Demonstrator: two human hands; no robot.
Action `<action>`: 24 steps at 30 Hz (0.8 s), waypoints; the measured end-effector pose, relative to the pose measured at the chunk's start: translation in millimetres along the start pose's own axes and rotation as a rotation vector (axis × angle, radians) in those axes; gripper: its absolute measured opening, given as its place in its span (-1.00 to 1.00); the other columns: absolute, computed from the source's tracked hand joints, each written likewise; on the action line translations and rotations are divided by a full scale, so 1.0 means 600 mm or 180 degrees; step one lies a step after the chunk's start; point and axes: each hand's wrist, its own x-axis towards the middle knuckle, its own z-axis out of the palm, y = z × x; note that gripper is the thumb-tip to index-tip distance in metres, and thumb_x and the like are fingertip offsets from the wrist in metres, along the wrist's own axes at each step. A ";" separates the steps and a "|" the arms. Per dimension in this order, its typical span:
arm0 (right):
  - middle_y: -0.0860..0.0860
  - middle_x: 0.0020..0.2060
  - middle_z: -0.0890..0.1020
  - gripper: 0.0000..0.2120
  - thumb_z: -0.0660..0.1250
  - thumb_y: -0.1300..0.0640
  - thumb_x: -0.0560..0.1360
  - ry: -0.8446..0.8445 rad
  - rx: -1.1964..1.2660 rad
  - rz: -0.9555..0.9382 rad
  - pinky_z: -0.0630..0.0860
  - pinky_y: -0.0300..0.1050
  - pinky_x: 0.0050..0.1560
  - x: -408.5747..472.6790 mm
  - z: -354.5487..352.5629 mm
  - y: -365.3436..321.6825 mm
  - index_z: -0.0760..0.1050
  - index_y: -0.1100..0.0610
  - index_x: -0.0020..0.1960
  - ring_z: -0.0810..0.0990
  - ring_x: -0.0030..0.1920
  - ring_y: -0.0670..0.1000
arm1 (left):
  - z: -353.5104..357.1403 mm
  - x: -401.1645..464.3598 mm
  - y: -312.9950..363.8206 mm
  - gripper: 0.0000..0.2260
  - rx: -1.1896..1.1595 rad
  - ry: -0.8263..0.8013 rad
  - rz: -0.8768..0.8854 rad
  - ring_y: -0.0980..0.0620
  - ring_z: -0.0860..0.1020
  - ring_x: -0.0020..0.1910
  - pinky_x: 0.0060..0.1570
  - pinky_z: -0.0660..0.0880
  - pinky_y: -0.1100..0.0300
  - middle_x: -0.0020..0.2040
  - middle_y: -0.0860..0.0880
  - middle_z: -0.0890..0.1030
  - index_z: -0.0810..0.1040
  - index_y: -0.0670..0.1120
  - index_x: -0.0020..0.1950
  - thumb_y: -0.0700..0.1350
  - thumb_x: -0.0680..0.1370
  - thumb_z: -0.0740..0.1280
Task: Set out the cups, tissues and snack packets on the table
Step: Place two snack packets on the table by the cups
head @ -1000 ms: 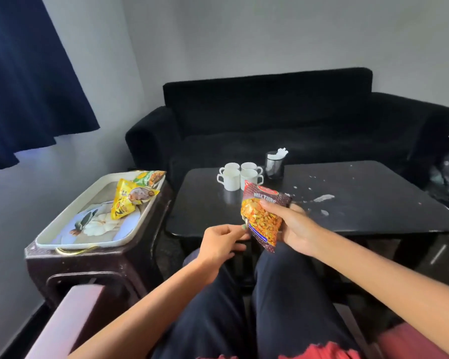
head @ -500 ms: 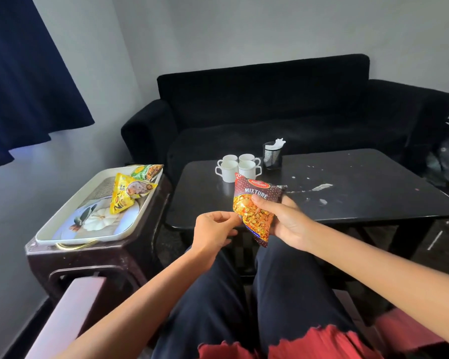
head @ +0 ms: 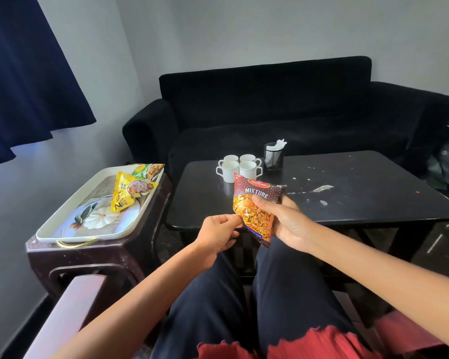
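The person sits at the near edge of the dark bench (head: 373,200), holding a red "Mixture" snack packet (head: 254,206) upright above their knees. The right hand (head: 285,221) grips it, thumb across the front and fingers wrapped behind; the left hand (head: 218,234) pinches its lower left edge. Four white cups (head: 237,167) stand clustered at the bench's far left, a mesh tissue holder (head: 274,156) just beside them. On the stool (head: 83,257) to the left, a white tray (head: 70,229) carries a yellow packet (head: 127,193) and a green packet (head: 148,170) at its far end
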 end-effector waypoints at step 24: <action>0.12 -0.02 0.64 -0.76 0.35 0.22 0.47 0.0330 0.0512 -0.0014 0.54 0.05 -0.21 -0.003 0.006 -0.035 0.50 0.18 0.13 0.63 -0.05 0.10 | 0.033 -0.008 -0.008 -0.91 -0.0062 0.0699 0.1177 0.08 0.58 -0.15 -0.19 0.43 0.29 -0.15 0.00 0.62 0.51 -0.05 -0.12 -0.14 0.58 0.26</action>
